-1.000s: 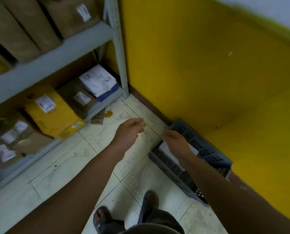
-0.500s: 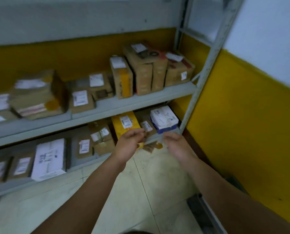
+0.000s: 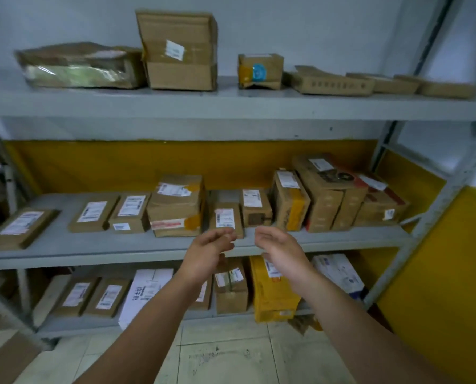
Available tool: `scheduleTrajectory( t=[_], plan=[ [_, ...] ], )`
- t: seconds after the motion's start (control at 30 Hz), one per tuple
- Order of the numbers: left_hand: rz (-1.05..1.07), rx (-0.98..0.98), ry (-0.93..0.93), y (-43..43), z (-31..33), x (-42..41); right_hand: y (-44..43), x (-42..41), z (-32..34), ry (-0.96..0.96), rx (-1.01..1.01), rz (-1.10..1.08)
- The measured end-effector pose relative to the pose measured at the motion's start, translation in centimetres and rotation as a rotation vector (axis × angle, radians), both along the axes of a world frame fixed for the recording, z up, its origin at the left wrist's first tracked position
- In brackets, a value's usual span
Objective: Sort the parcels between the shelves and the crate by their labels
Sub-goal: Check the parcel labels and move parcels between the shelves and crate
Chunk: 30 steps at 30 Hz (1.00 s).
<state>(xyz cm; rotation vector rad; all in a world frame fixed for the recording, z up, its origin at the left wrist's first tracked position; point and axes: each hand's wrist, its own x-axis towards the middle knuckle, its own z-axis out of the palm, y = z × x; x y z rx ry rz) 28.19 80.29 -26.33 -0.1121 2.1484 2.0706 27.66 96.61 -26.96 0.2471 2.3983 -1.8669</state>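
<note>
Brown cardboard parcels with white printed labels fill the grey metal shelving (image 3: 231, 106) on three levels, and both hands hang empty in front of the middle shelf (image 3: 93, 250). The left hand (image 3: 207, 252) has its fingers curled loosely inward, a narrow grip on nothing; the right hand (image 3: 282, 249) is cupped open, palm turned toward the left, also holding nothing. The nearest parcel is a small upright brown box with a white barcode label (image 3: 225, 218), standing just behind the left fingertips at the shelf's front edge. The crate is not in view.

The likely trouble comes from crowding. That small box stands just beside a taller taped brown carton (image 3: 176, 206) and another small labelled box (image 3: 256, 207); a hurried pull could drag or tip a neighbour off the front lip. Several labels face upward or sideways and read blurred here, so picking by a glance could send a parcel to the wrong place. On the right, the leaning stack of brown cartons with red print (image 3: 333, 195) looks tilted and could slide if bumped.
</note>
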Motion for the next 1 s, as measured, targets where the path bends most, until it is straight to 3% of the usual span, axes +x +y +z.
scheduleTrajectory(
  t=[0.67, 0.9, 1.0],
  plan=[
    [0.394, -0.009, 0.134, -17.2, 4.4, -8.5, -20.0, -14.9, 3.7, 0.128, -0.092, 0.487],
    [0.393, 0.019, 0.195, -26.4, 5.4, -12.2, -28.6, -17.7, 5.7, 0.220, -0.091, 0.507],
    [0.287, 0.014, 0.273, -30.5, 7.6, -13.5, -32.5, -18.8, 7.2, 0.271, -0.135, 0.439]
  ],
)
